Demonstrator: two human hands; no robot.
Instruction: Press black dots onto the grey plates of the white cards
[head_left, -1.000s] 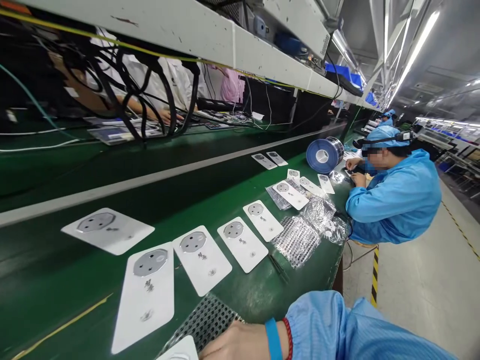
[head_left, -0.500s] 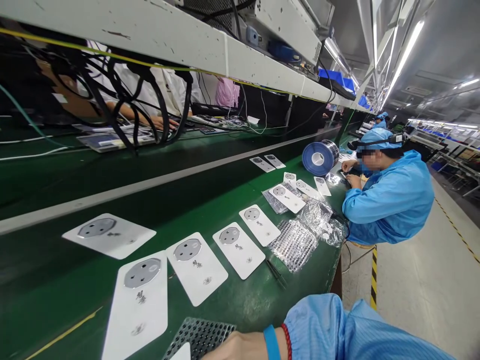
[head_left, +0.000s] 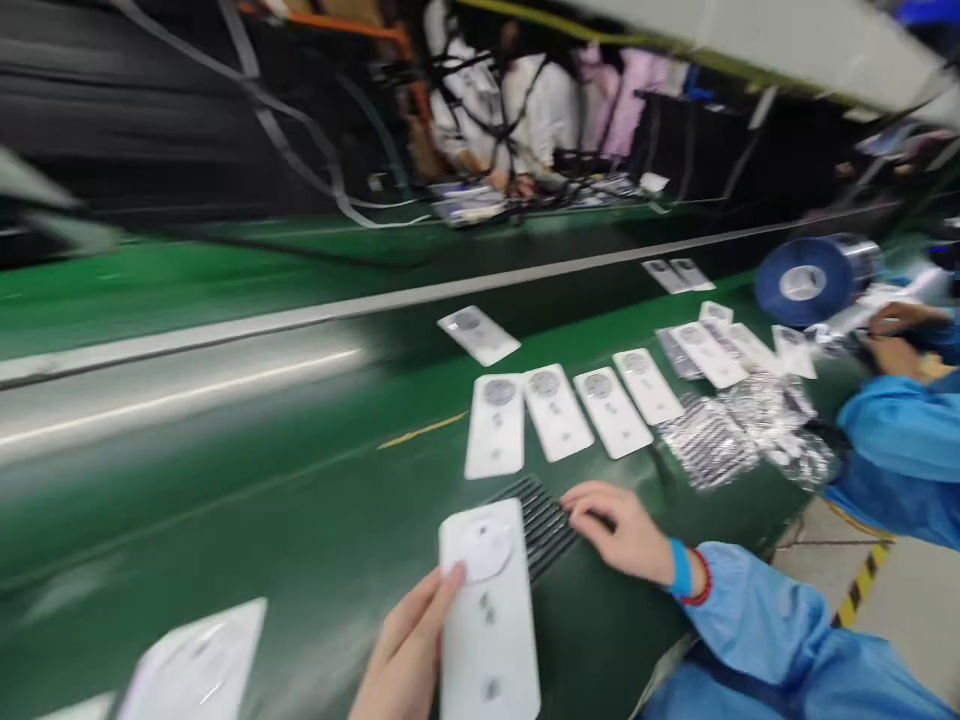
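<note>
My left hand (head_left: 405, 645) holds a white rectangular socket panel (head_left: 487, 610) upright on the green belt, with the thumb on its lower left edge. A round white disc (head_left: 486, 552) sits near the panel's top. My right hand (head_left: 622, 530), with a blue wristband and red cord, rests its fingers on a black perforated mat (head_left: 540, 522) beside that panel. It holds nothing I can see. Several similar panels (head_left: 611, 412) lie in a row just beyond, each with a round grey socket face.
The green conveyor belt (head_left: 300, 480) runs across the view, with a grey strip (head_left: 225, 340) along it. Bags of small metallic parts (head_left: 709, 440) and a blue tape reel (head_left: 814, 280) lie to the right. A co-worker's hands (head_left: 900, 335) work at the right edge.
The view has swung left and blurred. My left hand has come into view lifting a panel, and my right hand has moved forward onto the mat.
</note>
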